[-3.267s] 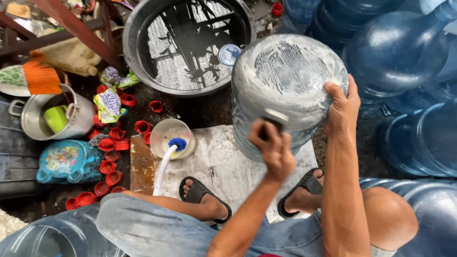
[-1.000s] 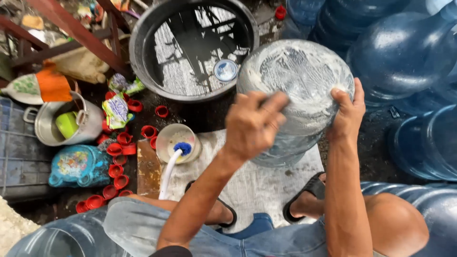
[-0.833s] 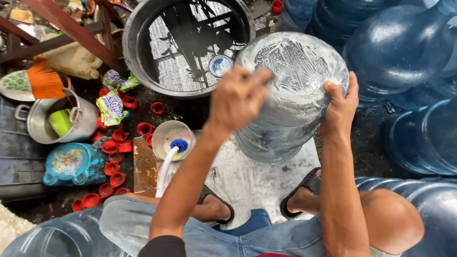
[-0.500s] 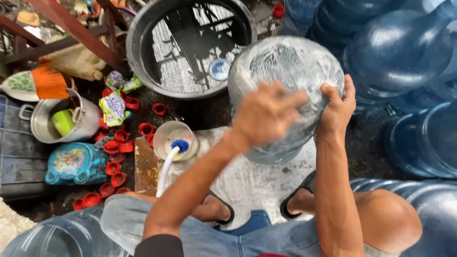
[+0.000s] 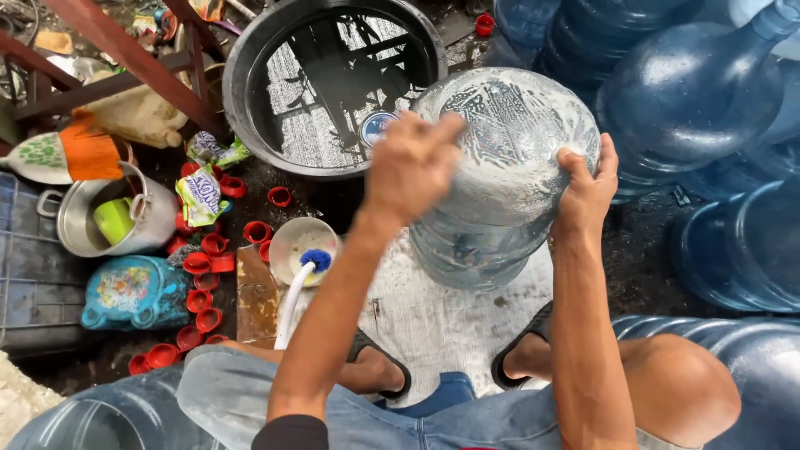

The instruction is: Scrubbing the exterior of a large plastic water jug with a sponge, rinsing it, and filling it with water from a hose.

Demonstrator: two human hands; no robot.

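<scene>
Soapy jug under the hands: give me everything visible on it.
The jug is a large, clear bluish plastic water bottle with ribbed sides, upside down so its flat base faces the camera. White suds streak the base and upper wall. It stands on a wet pale slab beside a dark water tub, with more blue jugs on the other side. The right hand grips its rim edge; the left hand is over the base, blurred, so contact is unclear. Its neck is hidden.

One view only, worn on the head, staring almost straight down, close over the soapy water jug (image 5: 500, 175). Black basin (image 5: 333, 83) sits beyond the jug, knees and sandals below it, red caps (image 5: 204, 267) to its left.
</scene>
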